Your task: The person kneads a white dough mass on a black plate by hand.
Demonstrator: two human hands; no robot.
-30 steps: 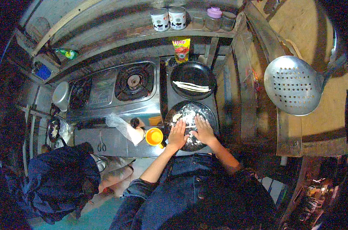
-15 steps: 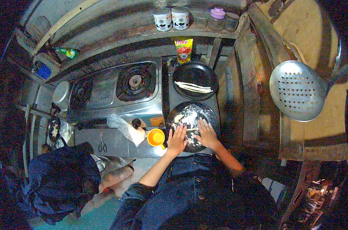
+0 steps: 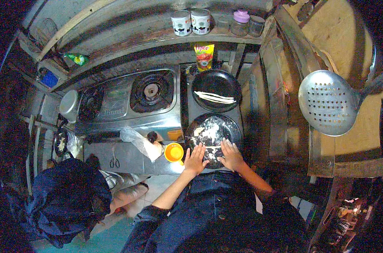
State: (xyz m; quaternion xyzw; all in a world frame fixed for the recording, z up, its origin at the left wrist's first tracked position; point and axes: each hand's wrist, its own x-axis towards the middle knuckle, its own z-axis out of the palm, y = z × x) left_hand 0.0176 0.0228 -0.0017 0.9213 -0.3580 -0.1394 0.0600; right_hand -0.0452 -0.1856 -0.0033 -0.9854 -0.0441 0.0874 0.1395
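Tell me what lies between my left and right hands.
In the head view, a thin pale strip shows between your left hand and right hand, over the white-dusted black plate.

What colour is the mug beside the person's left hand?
The mug is yellow-orange; it shows best in the head view.

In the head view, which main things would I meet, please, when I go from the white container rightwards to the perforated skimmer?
White container, scissors, plastic bag, orange mug, left hand, right hand, perforated skimmer.
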